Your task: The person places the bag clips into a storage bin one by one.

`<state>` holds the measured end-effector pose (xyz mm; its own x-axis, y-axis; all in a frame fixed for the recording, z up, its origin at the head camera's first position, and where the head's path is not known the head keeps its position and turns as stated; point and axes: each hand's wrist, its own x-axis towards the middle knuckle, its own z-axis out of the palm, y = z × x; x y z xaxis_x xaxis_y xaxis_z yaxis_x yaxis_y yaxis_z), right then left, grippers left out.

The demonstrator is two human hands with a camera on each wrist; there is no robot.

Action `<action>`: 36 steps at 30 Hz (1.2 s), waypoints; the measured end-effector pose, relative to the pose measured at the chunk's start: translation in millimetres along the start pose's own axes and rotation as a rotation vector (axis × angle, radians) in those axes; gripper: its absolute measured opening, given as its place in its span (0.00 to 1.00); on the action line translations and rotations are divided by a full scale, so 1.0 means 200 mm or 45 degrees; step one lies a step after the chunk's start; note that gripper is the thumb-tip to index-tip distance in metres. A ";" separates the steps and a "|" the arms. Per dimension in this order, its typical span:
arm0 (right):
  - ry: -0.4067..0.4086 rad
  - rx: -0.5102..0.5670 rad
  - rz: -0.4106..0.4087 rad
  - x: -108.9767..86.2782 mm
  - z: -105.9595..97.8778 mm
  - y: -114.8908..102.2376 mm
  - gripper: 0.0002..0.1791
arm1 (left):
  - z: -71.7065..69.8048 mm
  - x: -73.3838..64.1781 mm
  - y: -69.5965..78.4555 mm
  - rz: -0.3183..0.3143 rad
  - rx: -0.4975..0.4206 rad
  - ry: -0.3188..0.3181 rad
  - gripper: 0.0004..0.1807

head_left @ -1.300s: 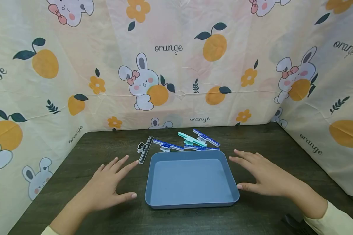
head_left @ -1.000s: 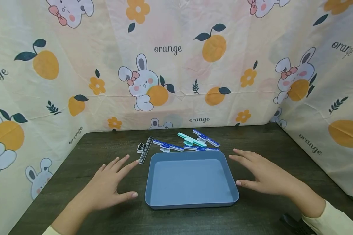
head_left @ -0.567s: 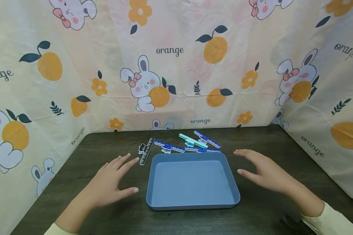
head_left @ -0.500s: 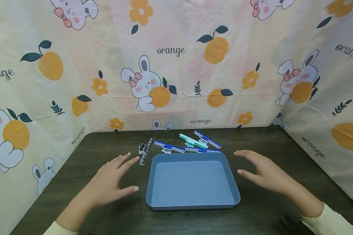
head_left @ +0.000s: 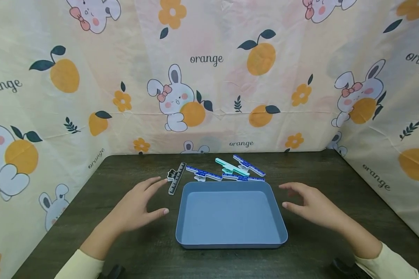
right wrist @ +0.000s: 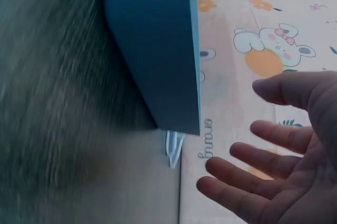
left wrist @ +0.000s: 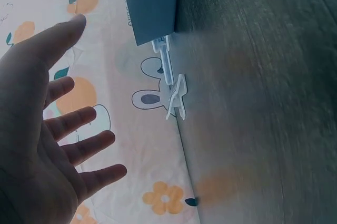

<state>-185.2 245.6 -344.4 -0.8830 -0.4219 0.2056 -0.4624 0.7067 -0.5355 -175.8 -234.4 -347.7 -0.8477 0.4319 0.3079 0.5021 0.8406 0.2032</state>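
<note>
A blue rectangular tray (head_left: pixel 232 217) lies on the dark table with nothing in it. Behind its far rim are several ruler-edged clips: a black one (head_left: pixel 177 178) at the left, a blue one (head_left: pixel 204 173) beside it, a mint-green one (head_left: pixel 232 167), another blue one (head_left: pixel 243 177) along the rim and one more blue clip (head_left: pixel 249 165) at the back. My left hand (head_left: pixel 134 207) hovers left of the tray, fingers spread, its fingertips nearest the black clip. On the other side my right hand (head_left: pixel 314 203) hovers with thumb and fingers apart. Both hands hold nothing.
A cloth backdrop (head_left: pixel 216 89) printed with rabbits and oranges rises behind the table and along both sides. Dark wood tabletop (head_left: pixel 146 252) surrounds the tray. A small black object (head_left: pixel 345 267) shows beneath the right sleeve.
My left hand has shifted forward and inward, toward the black clip. The right hand has moved slightly, its fingers drawn closer together. Tray and clips stay in place; the view has shifted a little.
</note>
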 end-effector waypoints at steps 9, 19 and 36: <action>-0.148 0.404 0.216 0.04 0.01 0.00 0.27 | 0.04 0.08 -0.04 -0.013 -0.061 -0.009 0.33; -0.250 0.738 0.337 0.07 0.04 0.01 0.32 | 0.10 0.17 -0.07 -0.040 -0.095 0.022 0.32; -0.252 0.811 0.380 0.08 0.07 0.03 0.36 | 0.21 0.28 -0.13 -0.176 -0.109 0.014 0.33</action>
<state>-201.0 235.1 -355.4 -0.9049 -0.4008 -0.1432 -0.0145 0.3653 -0.9308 -244.0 -218.7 -373.8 -0.9080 0.3100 0.2819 0.3940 0.8606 0.3227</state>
